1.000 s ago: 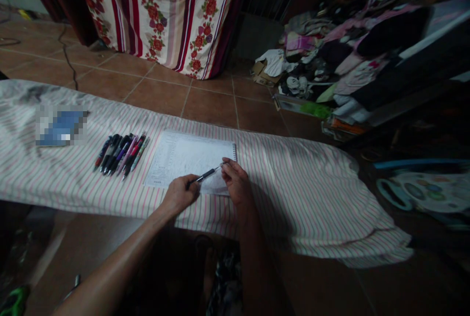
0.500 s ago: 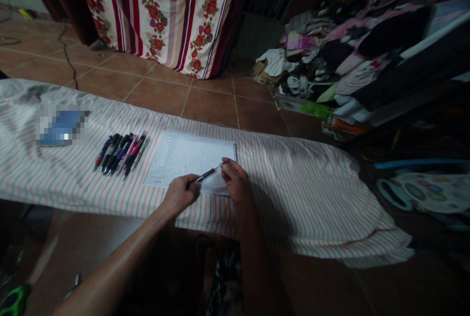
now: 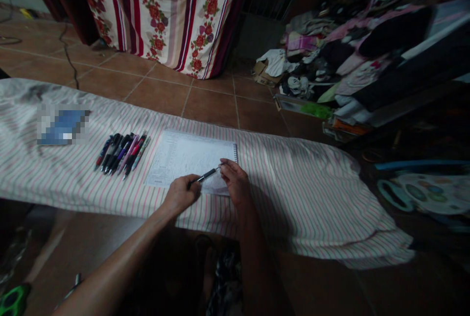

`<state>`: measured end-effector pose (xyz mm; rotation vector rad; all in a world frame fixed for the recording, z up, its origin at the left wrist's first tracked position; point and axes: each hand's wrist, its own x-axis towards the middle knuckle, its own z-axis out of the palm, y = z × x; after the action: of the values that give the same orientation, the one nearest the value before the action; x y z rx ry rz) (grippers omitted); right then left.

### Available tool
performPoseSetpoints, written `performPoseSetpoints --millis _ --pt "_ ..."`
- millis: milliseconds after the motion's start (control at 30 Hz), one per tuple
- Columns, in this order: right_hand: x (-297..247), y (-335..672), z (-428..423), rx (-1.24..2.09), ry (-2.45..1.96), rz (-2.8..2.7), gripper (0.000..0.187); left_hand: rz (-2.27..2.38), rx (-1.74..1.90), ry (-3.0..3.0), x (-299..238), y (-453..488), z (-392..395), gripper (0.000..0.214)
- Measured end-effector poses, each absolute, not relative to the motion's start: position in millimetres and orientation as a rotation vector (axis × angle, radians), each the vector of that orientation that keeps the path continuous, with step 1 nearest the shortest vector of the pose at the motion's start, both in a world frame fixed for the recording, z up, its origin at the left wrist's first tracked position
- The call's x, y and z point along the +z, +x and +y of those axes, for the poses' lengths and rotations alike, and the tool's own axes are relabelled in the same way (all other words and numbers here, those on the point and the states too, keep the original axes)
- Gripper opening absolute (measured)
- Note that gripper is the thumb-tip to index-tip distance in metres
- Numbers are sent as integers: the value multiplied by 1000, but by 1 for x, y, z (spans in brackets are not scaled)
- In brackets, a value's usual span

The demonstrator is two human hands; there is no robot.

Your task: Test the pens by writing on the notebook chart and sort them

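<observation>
Between my hands is a dark pen (image 3: 207, 175), held slantwise above the spiral notebook (image 3: 185, 152). My left hand (image 3: 182, 192) is closed round the pen's lower-left end. At the upper-right end, the thumb and fingers of my right hand (image 3: 234, 177) pinch the pen's thin tip; the exact grip there is too small to make out. The notebook lies flat, its coil on the right side and print along its left part. Left of it, several pens (image 3: 121, 153) rest side by side in a row.
A striped cloth (image 3: 293, 183) covers the long table. At its left lies a blurred-out blue item (image 3: 62, 127). Beyond hangs a flowered curtain (image 3: 157, 12) over the tiled floor (image 3: 209, 98). Piled clothes (image 3: 330, 56) and a pale plastic object (image 3: 433, 191) are at the right.
Hardly anything differs. Both hands keep their hold on the pen, and my right fingers have shifted very slightly leftward.
</observation>
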<state>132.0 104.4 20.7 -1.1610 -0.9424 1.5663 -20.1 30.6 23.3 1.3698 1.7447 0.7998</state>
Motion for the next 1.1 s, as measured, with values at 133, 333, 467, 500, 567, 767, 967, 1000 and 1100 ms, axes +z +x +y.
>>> performPoseSetpoints --millis 133,333,467,500,567,767,967,1000,1100 --pt "17 133 105 1544 -1156 -995 31 1754 790 1365 24 -20 31 33" --pt "15 134 105 1526 -1164 -1056 30 1737 803 1363 21 -20 31 32" --pt "14 133 105 1509 -1162 -1090 34 1738 812 1372 20 -20 31 32" --pt "14 133 105 1500 -1162 -1098 36 1737 814 1374 20 -20 31 32" --pt "13 133 106 1476 -1169 -1115 39 1735 807 1379 21 -20 31 32" --pt "11 131 107 1422 -1208 -1197 31 1714 815 1350 20 -20 31 31" --pt "11 132 106 1384 -1219 -1226 29 1693 860 1338 15 -20 30 29" --pt "12 133 106 1373 -1221 -1236 28 1694 858 1341 15 -20 30 29" --pt "13 134 106 1359 -1211 -1270 26 1676 865 1342 18 -20 29 29"
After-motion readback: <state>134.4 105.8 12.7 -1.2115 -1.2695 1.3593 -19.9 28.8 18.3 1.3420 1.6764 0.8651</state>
